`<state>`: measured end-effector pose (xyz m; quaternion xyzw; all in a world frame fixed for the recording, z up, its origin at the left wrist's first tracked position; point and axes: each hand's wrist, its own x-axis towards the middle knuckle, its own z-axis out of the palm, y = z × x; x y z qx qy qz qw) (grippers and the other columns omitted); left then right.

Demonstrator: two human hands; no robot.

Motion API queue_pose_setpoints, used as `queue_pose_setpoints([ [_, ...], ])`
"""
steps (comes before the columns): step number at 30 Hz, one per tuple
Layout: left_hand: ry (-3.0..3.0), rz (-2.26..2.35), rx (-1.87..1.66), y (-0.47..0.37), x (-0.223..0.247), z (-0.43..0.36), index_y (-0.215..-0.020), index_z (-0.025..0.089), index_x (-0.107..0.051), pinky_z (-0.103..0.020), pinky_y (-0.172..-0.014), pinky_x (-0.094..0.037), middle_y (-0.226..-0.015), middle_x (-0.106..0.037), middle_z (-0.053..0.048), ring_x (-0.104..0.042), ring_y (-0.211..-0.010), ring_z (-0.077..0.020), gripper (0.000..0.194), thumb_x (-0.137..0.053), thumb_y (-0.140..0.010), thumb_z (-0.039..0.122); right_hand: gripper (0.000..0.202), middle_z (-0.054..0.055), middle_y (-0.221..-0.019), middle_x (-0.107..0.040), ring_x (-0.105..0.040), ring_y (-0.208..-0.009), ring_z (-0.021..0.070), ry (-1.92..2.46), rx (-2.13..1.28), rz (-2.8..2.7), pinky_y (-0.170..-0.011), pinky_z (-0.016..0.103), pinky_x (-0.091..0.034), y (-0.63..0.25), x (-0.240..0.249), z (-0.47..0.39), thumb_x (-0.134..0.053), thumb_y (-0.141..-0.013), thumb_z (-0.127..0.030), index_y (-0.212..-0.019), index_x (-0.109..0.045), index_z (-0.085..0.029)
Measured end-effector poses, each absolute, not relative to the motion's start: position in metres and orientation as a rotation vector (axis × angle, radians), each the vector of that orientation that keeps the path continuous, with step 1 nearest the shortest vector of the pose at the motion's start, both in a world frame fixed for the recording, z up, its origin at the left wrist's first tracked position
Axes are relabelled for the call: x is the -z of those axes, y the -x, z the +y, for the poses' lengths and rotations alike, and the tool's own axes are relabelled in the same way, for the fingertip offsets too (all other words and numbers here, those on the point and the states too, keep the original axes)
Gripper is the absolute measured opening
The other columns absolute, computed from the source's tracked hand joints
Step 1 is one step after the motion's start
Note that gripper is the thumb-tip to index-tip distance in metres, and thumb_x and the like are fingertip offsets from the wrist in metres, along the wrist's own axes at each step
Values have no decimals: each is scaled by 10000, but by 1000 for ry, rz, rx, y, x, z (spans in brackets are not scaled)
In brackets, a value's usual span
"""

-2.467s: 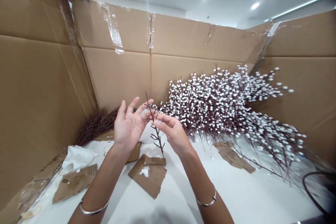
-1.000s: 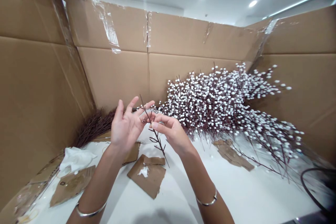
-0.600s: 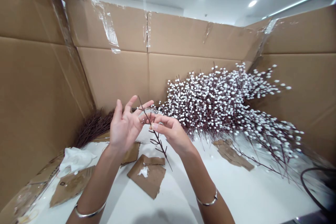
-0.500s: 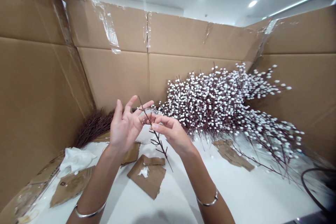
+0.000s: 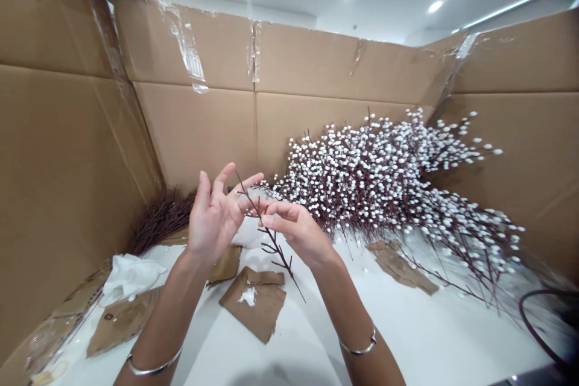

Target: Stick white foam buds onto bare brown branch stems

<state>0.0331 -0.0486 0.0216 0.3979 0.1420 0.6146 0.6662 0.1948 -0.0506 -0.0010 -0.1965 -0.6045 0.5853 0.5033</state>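
Observation:
My right hand [image 5: 301,232] pinches a bare dark-brown twig [image 5: 280,253] between thumb and fingers. The twig slants from upper left down to lower right, with short side shoots and no white buds that I can make out. Beside it, my left hand [image 5: 215,211] has its palm turned up and its fingers spread. Its lower fingers reach behind the twig, close to the right fingertips; whether they touch it, I cannot tell. Just below the hands lies a torn piece of cardboard [image 5: 260,313] with a white blob [image 5: 248,296] on it.
A large heap of white-budded branches [image 5: 362,175] fills the back right. Bare twigs [image 5: 165,217] are bundled at the back left. Crumpled white material [image 5: 131,274] and a cardboard scrap [image 5: 122,322] lie left, another scrap [image 5: 402,265] right. Cardboard walls [image 5: 199,126] surround the white table [image 5: 303,350].
The twig has slid and tilted slightly, its lower end moving down and to the right and its tip dropping a little. Both hands have stayed nearly in place.

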Motion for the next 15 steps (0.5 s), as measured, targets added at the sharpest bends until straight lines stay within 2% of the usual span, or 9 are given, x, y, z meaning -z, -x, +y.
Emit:
queue_pose_setpoints([
  [8,-954,346,-1426,-32,-24,-49,-1375,283,-404,-366,-664,-557,-1331,-591,-181,-703,-709,-210,560,-288,-950,629,133,23,-1038,-693,-582,-1124,210,465,-1421,-1488,-1035,384,-385,-194,2,-50,-752,-789,-320,-725,-695,-218],
  [15,-888,333,-1436,-22,-22,-41,-1307,226,-466,-394,-750,-557,-1312,-599,-199,-711,-769,-223,568,-328,-940,636,136,34,-1102,-684,-573,-1155,211,487,-1391,-1484,-1024,373,-377,-200,-1,-49,-750,-795,-332,-732,-701,-222],
])
